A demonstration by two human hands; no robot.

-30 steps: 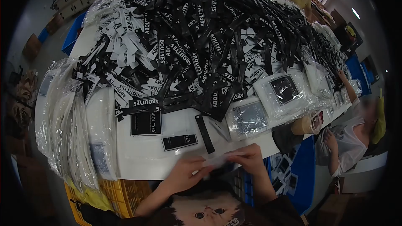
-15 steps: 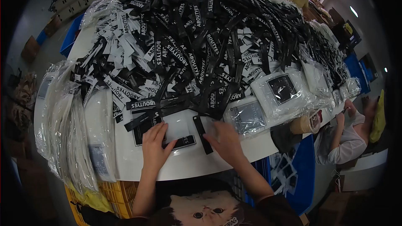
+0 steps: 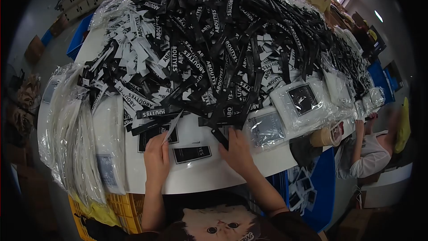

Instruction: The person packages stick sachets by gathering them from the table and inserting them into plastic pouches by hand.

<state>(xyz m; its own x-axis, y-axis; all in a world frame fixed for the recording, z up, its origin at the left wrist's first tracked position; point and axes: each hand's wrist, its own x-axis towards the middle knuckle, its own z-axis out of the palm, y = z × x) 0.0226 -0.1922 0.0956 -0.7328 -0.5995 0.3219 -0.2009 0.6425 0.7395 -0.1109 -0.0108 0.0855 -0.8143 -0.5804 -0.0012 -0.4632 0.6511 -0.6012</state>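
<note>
My left hand (image 3: 157, 160) pinches a thin pale strip (image 3: 173, 127) that sticks up from between thumb and fingers. In my right hand (image 3: 239, 154) is a black strip (image 3: 219, 136), its end pointing up and left. Between the two hands a flat clear plastic bag lies on the table, with a black printed panel (image 3: 191, 154) showing white letters. Another black printed panel (image 3: 151, 138) lies just beyond my left hand, partly covered by strips. A large heap of black and white ABOUTYES strips (image 3: 207, 58) rises past both hands.
Stacked clear bags (image 3: 67, 134) line the table's left side. More packed bags (image 3: 296, 102) lie at right, near a cup (image 3: 322, 137). A blue bin (image 3: 322, 187) and a yellow crate (image 3: 120, 207) stand below the front edge. Another person (image 3: 372, 151) sits at right; one (image 3: 318, 0) is behind.
My left hand has risen off the bag and now pinches a pale strip. My right hand has closed on the black strip and turned its upper end left. The printed panel between them shows more fully.
</note>
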